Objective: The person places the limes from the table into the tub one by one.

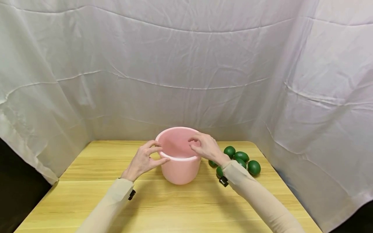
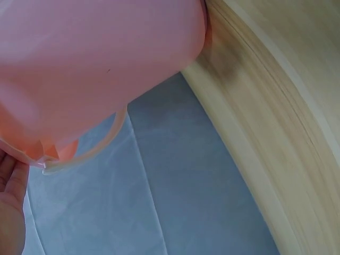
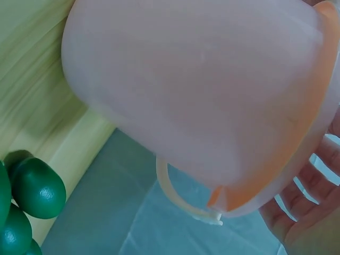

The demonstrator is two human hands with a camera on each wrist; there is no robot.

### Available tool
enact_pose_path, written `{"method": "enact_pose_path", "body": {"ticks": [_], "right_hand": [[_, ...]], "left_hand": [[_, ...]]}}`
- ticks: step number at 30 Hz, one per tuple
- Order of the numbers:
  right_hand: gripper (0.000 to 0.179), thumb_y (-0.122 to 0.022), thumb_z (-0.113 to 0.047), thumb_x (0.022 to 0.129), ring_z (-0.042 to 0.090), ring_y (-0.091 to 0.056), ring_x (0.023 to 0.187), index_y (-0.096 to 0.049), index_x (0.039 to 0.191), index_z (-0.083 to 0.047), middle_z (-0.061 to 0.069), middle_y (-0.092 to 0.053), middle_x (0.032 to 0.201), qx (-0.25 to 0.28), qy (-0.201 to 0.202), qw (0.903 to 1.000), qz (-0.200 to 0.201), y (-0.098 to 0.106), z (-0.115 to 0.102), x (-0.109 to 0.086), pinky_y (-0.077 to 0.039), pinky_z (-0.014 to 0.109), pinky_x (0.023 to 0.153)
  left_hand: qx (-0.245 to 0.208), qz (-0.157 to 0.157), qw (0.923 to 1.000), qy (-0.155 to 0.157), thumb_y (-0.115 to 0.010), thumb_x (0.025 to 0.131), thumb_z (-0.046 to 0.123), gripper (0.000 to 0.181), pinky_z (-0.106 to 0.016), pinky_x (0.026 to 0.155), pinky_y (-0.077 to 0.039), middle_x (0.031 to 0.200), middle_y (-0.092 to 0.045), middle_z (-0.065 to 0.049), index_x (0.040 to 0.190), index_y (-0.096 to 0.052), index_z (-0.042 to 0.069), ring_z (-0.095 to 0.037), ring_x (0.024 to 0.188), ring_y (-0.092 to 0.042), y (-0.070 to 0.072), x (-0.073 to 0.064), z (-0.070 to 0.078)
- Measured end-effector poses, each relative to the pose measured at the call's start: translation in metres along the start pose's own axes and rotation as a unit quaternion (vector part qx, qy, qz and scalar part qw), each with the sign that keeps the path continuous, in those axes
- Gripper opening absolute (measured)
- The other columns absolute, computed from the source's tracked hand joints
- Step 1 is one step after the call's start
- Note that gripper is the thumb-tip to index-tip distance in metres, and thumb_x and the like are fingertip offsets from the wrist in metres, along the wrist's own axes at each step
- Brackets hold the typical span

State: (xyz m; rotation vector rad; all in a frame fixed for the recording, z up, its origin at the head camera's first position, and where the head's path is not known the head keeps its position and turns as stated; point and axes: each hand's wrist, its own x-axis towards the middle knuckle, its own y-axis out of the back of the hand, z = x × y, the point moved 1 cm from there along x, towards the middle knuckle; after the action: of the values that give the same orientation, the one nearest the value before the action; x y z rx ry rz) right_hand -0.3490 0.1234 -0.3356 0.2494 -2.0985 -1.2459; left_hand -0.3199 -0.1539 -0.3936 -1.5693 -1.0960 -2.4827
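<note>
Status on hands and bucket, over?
Left hand, right hand at rim of pink bucket. Bucket upright on table. Green ovals to its right, not blocking.

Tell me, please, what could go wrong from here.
The left grip and right grip are both close to the rim of the pink bucket; an uneven push might tip it. The right sleeve partly covers the green fruits in the head view, so it might brush them and send one rolling.
</note>
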Motion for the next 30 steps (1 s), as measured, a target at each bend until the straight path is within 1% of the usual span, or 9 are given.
{"method": "enact_pose_path", "body": {"ticks": [5,9,12,18,23,30], "right_hand": [[0.02,-0.065,-0.024,0.09,0.024,-0.064,0.101,-0.073,0.107,-0.016,0.0,-0.068,0.109,-0.001,0.009,0.9997,0.023,0.006,0.003,-0.006,-0.054,0.042,0.088],[0.018,-0.065,-0.023,0.091,0.022,-0.063,0.102,-0.073,0.106,-0.017,0.0,-0.068,0.109,-0.004,0.009,0.9992,0.039,0.01,0.007,-0.012,-0.053,0.041,0.09],[0.018,-0.064,-0.023,0.091,0.022,-0.062,0.104,-0.073,0.105,-0.016,0.001,-0.068,0.109,0.0,0.016,0.9985,0.052,0.012,0.011,-0.015,-0.053,0.041,0.09],[0.016,-0.064,-0.021,0.092,0.021,-0.063,0.102,-0.074,0.103,-0.013,0.001,-0.069,0.106,0.013,0.03,0.9966,0.075,0.016,0.018,-0.022,-0.054,0.04,0.088],[0.015,-0.068,-0.019,0.092,0.02,-0.064,0.1,-0.074,0.104,-0.012,0.001,-0.069,0.104,0.021,0.022,0.9958,0.086,0.02,0.028,-0.029,-0.055,0.04,0.086],[0.017,-0.069,-0.019,0.091,0.02,-0.064,0.095,-0.073,0.105,-0.009,0.003,-0.07,0.103,0.021,-0.001,0.9959,0.088,0.023,0.043,-0.036,-0.057,0.044,0.084]], "left_hand": [[-0.005,0.009,0.9999,-0.004,-0.089,0.07,0.034,0.037,-0.039,0.085,-0.059,0.105,-0.066,-0.011,0.089,-0.074,0.006,-0.022,0.097,-0.065,0.002,0.0,-0.001],[-0.001,0.013,0.9999,-0.009,-0.088,0.071,0.036,0.037,-0.038,0.084,-0.059,0.105,-0.066,-0.007,0.089,-0.074,0.008,-0.022,0.097,-0.065,0.003,-0.001,-0.001],[0.0,0.016,0.9998,-0.009,-0.088,0.071,0.036,0.036,-0.038,0.084,-0.059,0.105,-0.066,-0.005,0.09,-0.074,0.009,-0.021,0.096,-0.065,0.003,-0.002,-0.002],[-0.005,0.016,0.9999,-0.002,-0.088,0.071,0.036,0.036,-0.036,0.084,-0.059,0.106,-0.065,-0.003,0.091,-0.074,0.01,-0.019,0.097,-0.064,0.003,-0.003,-0.001],[-0.007,0.016,0.9999,0.0,-0.088,0.071,0.036,0.035,-0.036,0.081,-0.059,0.106,-0.065,-0.003,0.091,-0.074,0.011,-0.019,0.096,-0.064,0.002,-0.004,-0.001],[-0.011,0.011,0.9999,0.008,-0.088,0.071,0.035,0.037,-0.036,0.085,-0.058,0.106,-0.064,-0.001,0.095,-0.074,0.011,-0.017,0.097,-0.062,0.002,-0.003,0.0]]}}
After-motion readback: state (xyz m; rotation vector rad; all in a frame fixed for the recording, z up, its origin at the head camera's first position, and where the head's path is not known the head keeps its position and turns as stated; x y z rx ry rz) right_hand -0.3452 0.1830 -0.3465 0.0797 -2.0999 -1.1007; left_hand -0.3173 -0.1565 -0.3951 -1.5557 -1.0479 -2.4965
